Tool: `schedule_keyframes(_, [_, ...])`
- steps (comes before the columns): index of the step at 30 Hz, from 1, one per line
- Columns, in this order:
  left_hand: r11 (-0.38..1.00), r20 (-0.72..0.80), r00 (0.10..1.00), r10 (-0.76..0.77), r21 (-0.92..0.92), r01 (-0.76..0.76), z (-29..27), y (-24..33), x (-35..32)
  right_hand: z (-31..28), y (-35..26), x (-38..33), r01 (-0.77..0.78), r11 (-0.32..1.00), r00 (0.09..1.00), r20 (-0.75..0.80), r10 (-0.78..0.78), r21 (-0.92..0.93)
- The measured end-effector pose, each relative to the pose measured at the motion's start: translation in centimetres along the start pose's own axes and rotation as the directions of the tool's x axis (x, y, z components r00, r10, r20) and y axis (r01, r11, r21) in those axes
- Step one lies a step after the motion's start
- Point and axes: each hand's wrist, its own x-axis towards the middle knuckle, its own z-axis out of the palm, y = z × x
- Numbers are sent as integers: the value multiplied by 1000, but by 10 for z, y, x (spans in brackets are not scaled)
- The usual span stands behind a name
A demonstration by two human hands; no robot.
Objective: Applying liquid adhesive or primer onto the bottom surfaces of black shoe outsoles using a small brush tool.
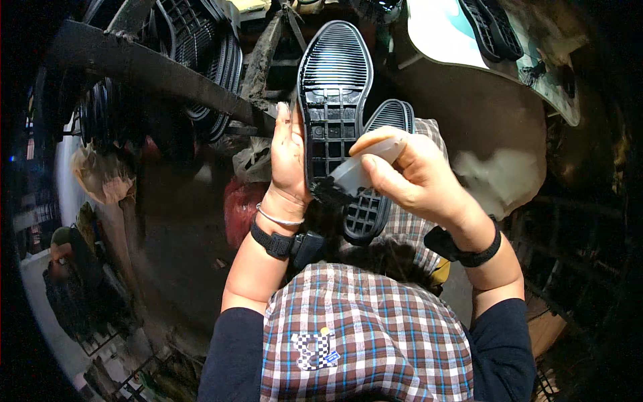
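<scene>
Left fingers (pixel 282 111) along left edge of sole (pixel 333 100); right fingers (pixel 383 175) pinch brush (pixel 353 175).

— Your sole (pixel 331 74)?
— Right of your left hand (pixel 288 154); brush (pixel 355 175), in your right hand (pixel 418 167), over its near end.
— Others?
— Second sole (pixel 365 218) behind it, rightward. Sole pair (pixel 481 30) on table (pixel 439 37), far right.
</scene>
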Motion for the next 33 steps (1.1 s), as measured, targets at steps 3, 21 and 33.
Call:
schedule_keyframes(3, [999, -42, 999, -4, 33, 5, 4, -4, -1, -11, 1, 7, -44, 990, 994, -96, 58, 137])
schedule_keyframes(21, [875, -30, 912, -409, -294, 383, -9, -30, -38, -74, 10, -17, 128, 982, 940, -298, -166, -141])
schedule_keyframes(33, [831, -143, 834, -533, -278, 482, -13, -55, -72, -56, 75, 0, 372, 684, 924, 178, -340, -627])
